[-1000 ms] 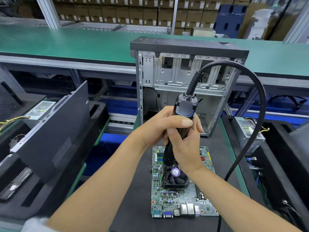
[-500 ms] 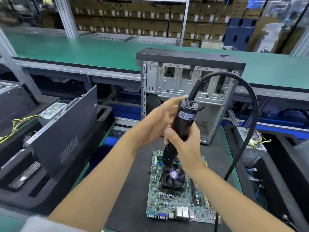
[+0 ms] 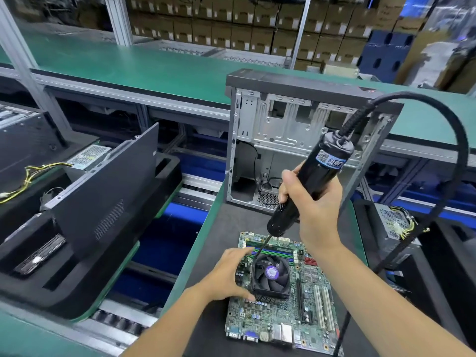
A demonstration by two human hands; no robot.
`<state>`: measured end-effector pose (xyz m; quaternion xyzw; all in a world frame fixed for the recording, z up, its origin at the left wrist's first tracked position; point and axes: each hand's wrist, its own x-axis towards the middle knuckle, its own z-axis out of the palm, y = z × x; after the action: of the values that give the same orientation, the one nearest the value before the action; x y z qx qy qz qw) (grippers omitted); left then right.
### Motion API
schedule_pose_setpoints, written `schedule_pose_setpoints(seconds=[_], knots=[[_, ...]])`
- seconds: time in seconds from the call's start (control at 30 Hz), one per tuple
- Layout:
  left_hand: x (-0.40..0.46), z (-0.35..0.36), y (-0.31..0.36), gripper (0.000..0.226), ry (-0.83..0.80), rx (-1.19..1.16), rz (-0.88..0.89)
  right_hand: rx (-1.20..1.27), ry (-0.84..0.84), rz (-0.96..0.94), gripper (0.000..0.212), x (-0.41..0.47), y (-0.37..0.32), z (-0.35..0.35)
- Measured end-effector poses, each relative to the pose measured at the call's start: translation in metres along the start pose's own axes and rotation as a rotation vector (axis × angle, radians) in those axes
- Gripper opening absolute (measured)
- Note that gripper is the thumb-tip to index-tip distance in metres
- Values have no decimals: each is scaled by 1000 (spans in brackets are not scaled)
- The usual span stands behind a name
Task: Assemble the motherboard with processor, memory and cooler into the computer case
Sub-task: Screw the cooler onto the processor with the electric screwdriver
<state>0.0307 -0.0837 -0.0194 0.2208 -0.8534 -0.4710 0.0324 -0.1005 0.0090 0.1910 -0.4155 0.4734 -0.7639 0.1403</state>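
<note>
Left hand (image 3: 229, 274) dropped off screwdriver (image 3: 309, 186), fingers now spread against cooler (image 3: 270, 275); right hand (image 3: 316, 204) clamped round screwdriver. Motherboard (image 3: 280, 313) still outside case (image 3: 296, 140).

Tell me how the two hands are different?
The right hand is raised and curls round the black screwdriver; the left hand is low, fingers spread against the side of the cooler. The right holds a tool; the left steadies a part. Both are bare and work over the motherboard.
</note>
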Motion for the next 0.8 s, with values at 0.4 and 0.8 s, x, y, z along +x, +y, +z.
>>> schedule_pose_setpoints(seconds=[0.4, 0.8], knots=[[5, -9, -16, 88, -28, 30, 5, -50, 28, 42, 27, 1, 22, 9], [7, -13, -20, 84, -70, 30, -35, -66, 21, 39, 23, 1, 26, 15]])
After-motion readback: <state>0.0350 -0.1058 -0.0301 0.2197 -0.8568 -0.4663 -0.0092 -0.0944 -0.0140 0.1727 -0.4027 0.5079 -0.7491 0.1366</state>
